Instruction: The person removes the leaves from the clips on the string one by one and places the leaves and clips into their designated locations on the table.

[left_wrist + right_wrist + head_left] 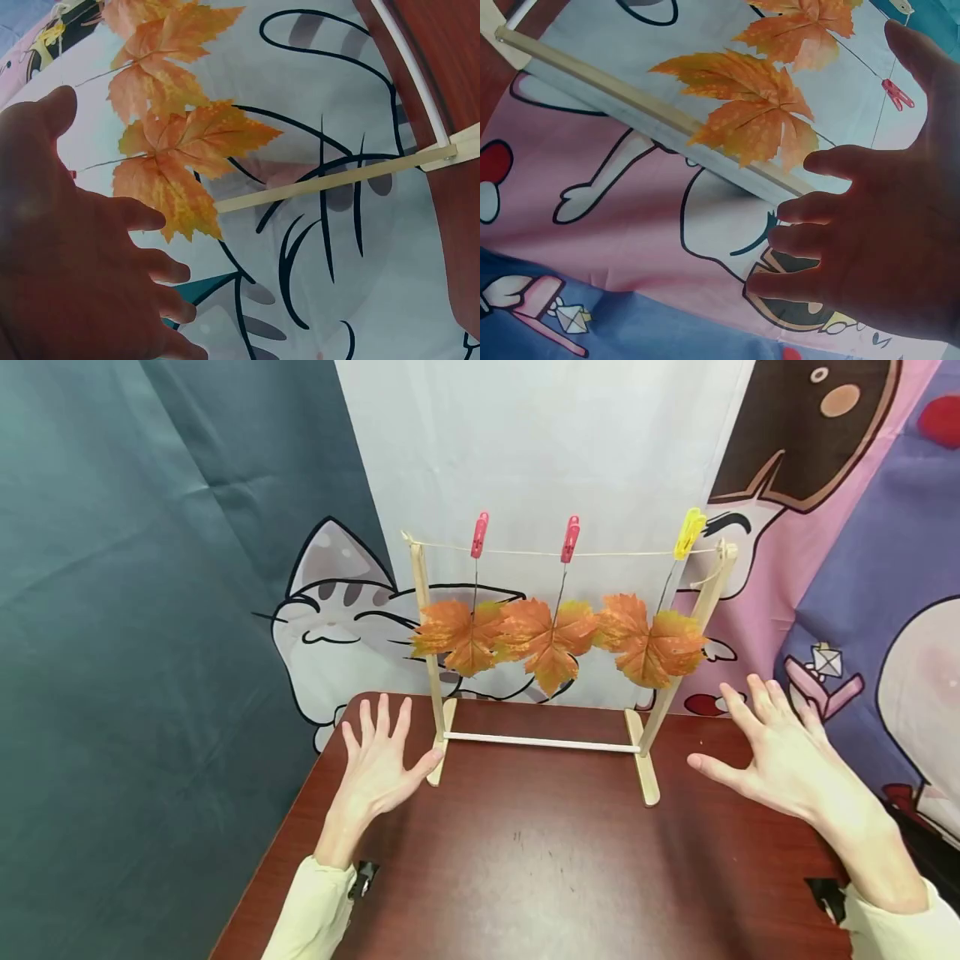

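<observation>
A small wooden rack (432, 668) with a string (517, 553) across its top stands toward the back of the table. From the string hang three orange-yellow artificial maple leaves (552, 639) on thin wire stems, held by two pink clothespins (480, 535) and a yellow clothespin (689, 533). My left hand (378, 768) is spread beside the rack's left post, palm down, holding nothing. Out to the right of the other post, my right hand (783, 752) is also spread with nothing in it. Both wrist views show straight fingers near the leaves (169, 165).
The rack's feet (643, 760) rest on a dark red-brown table (525, 852), joined by a white crossbar (540, 742). Behind hangs a cartoon-printed cloth (555, 443), close to the table's back edge. A plain grey-green cloth (150, 652) hangs on the left.
</observation>
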{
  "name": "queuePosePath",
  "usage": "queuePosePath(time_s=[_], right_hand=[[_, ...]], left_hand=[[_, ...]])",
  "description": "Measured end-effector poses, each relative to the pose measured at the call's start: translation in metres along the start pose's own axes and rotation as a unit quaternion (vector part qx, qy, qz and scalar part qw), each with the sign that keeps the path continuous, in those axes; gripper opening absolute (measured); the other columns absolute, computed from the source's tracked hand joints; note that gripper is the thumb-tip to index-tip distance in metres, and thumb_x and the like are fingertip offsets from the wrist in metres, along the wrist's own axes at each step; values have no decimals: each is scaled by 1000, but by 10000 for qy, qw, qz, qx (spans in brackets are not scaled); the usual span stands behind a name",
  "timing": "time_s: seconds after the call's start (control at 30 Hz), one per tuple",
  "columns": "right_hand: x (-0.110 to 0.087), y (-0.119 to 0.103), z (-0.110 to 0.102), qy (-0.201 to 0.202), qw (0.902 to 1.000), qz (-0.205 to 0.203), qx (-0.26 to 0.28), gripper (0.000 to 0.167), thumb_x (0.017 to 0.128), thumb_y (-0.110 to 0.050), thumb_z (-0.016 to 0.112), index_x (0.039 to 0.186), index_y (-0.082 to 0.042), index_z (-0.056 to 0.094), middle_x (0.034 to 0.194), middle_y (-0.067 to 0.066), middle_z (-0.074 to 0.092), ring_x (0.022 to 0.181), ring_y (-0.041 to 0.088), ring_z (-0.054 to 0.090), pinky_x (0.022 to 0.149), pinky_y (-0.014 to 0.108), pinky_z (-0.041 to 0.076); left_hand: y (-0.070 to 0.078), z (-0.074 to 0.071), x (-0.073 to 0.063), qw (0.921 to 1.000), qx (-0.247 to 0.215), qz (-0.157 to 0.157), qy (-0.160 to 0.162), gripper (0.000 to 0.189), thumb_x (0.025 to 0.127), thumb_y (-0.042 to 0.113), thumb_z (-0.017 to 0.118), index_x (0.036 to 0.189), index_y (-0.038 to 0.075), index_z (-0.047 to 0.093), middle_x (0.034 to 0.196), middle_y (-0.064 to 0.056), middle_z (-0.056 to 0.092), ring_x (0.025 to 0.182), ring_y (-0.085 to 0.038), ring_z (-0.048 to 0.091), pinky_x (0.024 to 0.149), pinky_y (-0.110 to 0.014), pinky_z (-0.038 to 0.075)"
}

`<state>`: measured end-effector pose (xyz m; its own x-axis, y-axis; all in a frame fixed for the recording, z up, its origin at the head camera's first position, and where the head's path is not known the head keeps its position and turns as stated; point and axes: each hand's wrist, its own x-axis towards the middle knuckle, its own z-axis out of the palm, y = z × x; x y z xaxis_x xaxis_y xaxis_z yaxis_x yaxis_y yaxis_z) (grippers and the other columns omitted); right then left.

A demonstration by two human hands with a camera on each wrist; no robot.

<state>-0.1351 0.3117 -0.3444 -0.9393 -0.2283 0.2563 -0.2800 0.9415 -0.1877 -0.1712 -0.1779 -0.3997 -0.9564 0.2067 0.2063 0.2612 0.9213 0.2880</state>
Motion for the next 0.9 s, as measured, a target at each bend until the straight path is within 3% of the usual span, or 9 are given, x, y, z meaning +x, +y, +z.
queuePosePath(time_s=[0.17,0.3,0.37,0.5,0.57,0.67,0.73,0.8,0.9], right_hand=[[7,-2,-7,99,9999,-53,117,102,79,-55,78,148,7,37,151,40,25,144,51,17,110,70,5],[16,-4,-14,381,9987,-296,188,98,77,-47,83,146,7,40,147,38,35,134,54,35,102,73,25],[21,-5,-15,719,9958,-502,272,90,76,-39,85,143,6,46,134,35,51,116,53,54,90,71,38],[33,-11,-14,1585,9804,-998,611,67,72,-17,87,131,1,62,93,22,72,71,38,69,68,52,54],[41,-15,-13,1870,9709,-1143,963,54,72,-8,86,123,-1,69,83,16,73,63,23,70,62,35,56],[52,-25,-13,2033,9571,-1095,1753,40,75,1,83,114,-3,73,94,12,75,69,2,69,60,14,51],[59,-33,-14,1990,9478,-901,2323,33,80,3,80,112,-4,74,97,10,75,71,-5,66,59,11,49],[67,-42,-15,1913,9385,-709,2784,29,83,2,78,111,-4,75,97,6,75,70,-4,67,55,12,49],[81,-53,-17,1704,9214,-555,3448,26,87,0,75,113,0,73,97,3,75,68,4,69,56,17,52]], left_hand=[[1,-6,7,9993,-377,-43,53,92,92,54,60,158,2,23,161,-28,13,147,-49,6,110,-71,11],[2,-11,15,9943,-1016,-22,337,82,93,38,68,154,-3,31,156,-26,31,141,-44,33,106,-64,32],[4,-13,18,9865,-1476,-7,706,71,91,27,72,148,-5,42,147,-24,47,130,-41,50,98,-59,43],[10,-16,28,9566,-2396,0,1660,44,88,12,75,128,-3,64,119,-19,69,102,-32,70,80,-46,56],[13,-17,35,9377,-2821,-19,2028,32,88,8,75,118,-1,69,109,-15,72,89,-28,73,68,-38,58],[20,-19,49,9097,-3445,5,2317,23,89,6,73,112,1,72,104,-14,73,79,-27,74,58,-30,57],[25,-21,58,8890,-3915,47,2372,21,90,4,72,111,-1,71,103,-16,73,74,-26,74,53,-28,56],[30,-23,67,8714,-4281,115,2393,20,91,2,71,110,-4,71,103,-19,72,71,-24,73,51,-30,56],[38,-26,82,8527,-4647,193,2379,22,91,1,70,111,-9,69,102,-22,71,66,-14,72,50,-31,56]])
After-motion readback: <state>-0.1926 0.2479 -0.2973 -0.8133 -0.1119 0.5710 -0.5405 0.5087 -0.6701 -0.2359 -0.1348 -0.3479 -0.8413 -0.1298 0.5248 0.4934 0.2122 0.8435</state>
